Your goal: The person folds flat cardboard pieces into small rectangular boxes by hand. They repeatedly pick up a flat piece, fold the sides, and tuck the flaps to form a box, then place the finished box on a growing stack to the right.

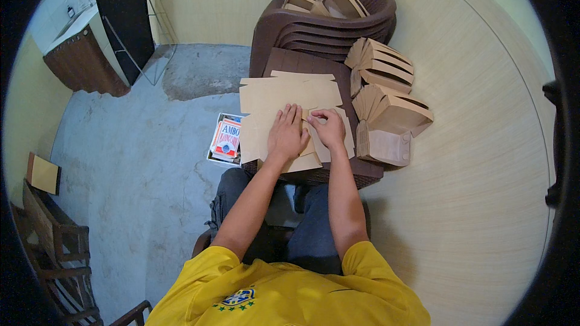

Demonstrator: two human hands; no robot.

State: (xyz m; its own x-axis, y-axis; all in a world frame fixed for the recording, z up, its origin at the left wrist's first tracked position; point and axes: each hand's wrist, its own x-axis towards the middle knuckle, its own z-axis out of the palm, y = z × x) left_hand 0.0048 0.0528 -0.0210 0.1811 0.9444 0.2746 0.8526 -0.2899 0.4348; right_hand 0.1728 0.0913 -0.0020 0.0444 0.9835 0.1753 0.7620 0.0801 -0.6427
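Note:
Flat brown cardboard box blanks (284,92) lie overlapping on the seat of a stack of brown plastic chairs (284,60) in front of me. My left hand (289,134) rests flat on the blanks, palm down, with the fingers stretched forward. Just to its right, my right hand (328,128) has its thumb and fingertips closed on a small cardboard flap (306,115) of the top blank. Part of that blank is hidden under both hands.
Folded brown cardboard boxes (386,111) stand nested along the chair's right side, by the wall. More boxes (343,1) sit on top of the chair stack. A white box (226,139) holding a card pack is at the left. Wooden furniture (66,253) stands lower left.

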